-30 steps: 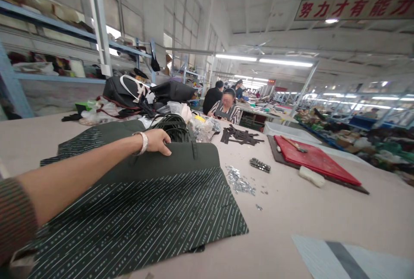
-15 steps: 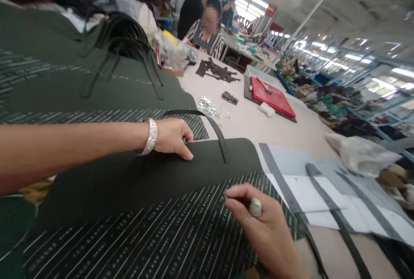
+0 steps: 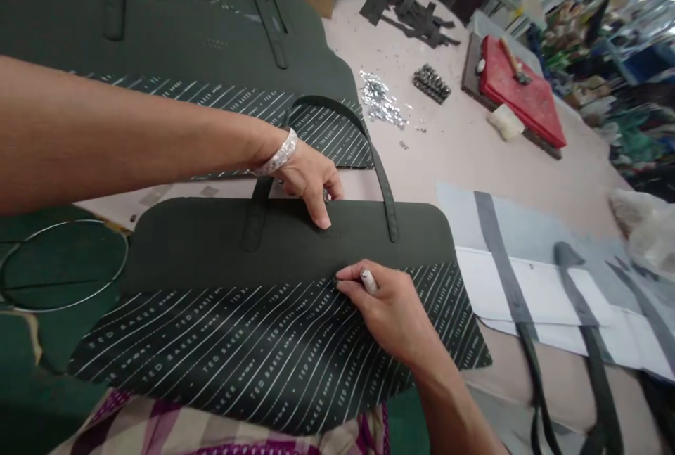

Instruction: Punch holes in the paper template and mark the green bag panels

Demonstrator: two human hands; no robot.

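We mark the bag panel (image 3: 211, 342) as landmark: plain dark band on top, striped lettered part below. Its lower part hangs off the surface (image 3: 416, 181) toward the patterned clothing (image 3: 174, 427), its left end over the green floor (image 3: 63, 342). Open room: bare surface beyond the panel's top right corner, up to the loose metal pieces (image 3: 382, 100). Right of the panel, pale sheets (image 3: 527, 286) with straps crowd the surface; beyond its upper edge, another bag panel (image 3: 211, 40) takes up the far left. The red board (image 3: 519, 89), hammer (image 3: 511, 61) on it, sits well apart, beyond the panel to the right.

Cut off by the frame: second panel, both forearms, clothing. We can't read the small mark on the dark band. The left hand's far fingers are hidden behind the panel's top edge; a shiny bit by them is too small to name.

Left hand (image 3: 311, 181), bracelet (image 3: 282, 152) at wrist, grips the top edge between the strap handle's ends, thumb on the near face. Right hand (image 3: 393, 307) is pinched closed, thumb to index, at the band's lower seam; we can't tell if anything sits between the tips.
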